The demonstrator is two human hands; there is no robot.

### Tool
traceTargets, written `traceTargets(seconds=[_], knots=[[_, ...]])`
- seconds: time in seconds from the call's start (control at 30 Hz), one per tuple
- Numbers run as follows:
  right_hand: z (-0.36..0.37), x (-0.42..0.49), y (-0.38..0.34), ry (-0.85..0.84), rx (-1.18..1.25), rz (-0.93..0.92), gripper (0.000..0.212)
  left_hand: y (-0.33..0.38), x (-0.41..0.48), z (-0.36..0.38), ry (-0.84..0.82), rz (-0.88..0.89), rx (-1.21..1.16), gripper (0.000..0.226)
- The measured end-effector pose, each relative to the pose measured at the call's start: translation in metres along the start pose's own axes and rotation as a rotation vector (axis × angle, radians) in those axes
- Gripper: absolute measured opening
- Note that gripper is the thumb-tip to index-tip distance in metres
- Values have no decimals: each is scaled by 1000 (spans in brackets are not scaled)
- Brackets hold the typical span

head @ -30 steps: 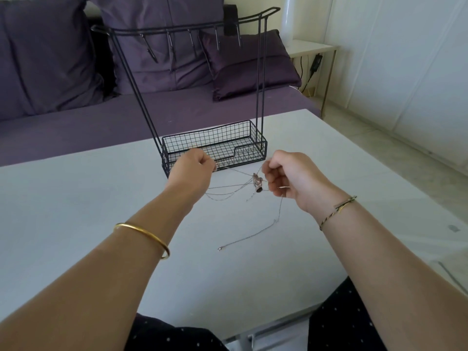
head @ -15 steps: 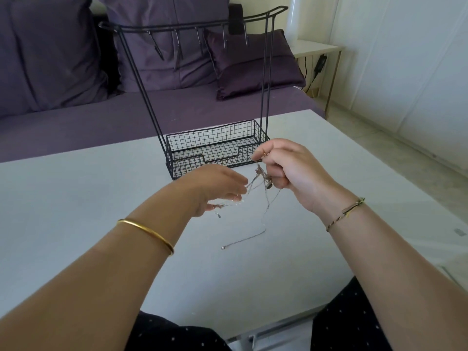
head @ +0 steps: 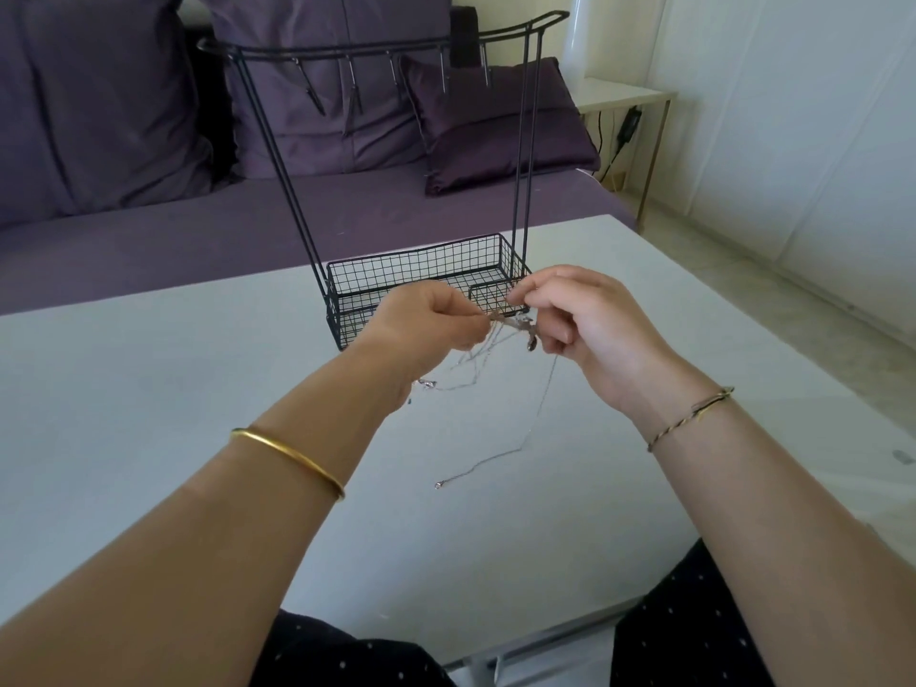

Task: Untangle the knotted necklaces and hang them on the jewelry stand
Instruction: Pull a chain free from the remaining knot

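Both hands, left hand (head: pixel 436 314) and right hand (head: pixel 580 314), pinch the knotted necklaces (head: pixel 513 322) just before the jewelry stand (head: pixel 426 270), above the bench (head: pixel 148 389). Seemingly fine chains; pulling apart hard could tighten the knot.

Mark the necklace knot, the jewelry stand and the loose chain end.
necklace knot (head: pixel 515 323): head view, on the tangled clump itself.
jewelry stand (head: pixel 411 267): head view, on the back wall of its wire basket.
loose chain end (head: pixel 438 485): head view, on the clasp at its tip.
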State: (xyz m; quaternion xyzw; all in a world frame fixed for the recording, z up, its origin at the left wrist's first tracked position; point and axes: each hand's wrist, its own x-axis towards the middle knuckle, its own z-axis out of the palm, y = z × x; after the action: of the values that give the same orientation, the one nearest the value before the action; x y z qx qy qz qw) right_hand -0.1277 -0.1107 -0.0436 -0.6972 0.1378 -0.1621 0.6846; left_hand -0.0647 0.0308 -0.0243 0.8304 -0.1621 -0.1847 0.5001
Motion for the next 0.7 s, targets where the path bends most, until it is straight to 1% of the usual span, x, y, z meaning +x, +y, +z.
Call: traceTargets(seconds=[0.17,0.27,0.37,0.47,0.7], knots=[[1,2,1,70,-41,22,17,1,-2,1,27,25,38,3],[1,2,1,80,-6,-28,14,3,-4,2,-8,45,20,5],[2,1,-1,82,45,-76,15,4,-4,2,-20,66,17,7],[5,1,-2,77,93,-70,20,4,-4,3,-26,82,41,7],[4,0,-2,111,62,-61,15,3,-2,4,-2,133,102,7]])
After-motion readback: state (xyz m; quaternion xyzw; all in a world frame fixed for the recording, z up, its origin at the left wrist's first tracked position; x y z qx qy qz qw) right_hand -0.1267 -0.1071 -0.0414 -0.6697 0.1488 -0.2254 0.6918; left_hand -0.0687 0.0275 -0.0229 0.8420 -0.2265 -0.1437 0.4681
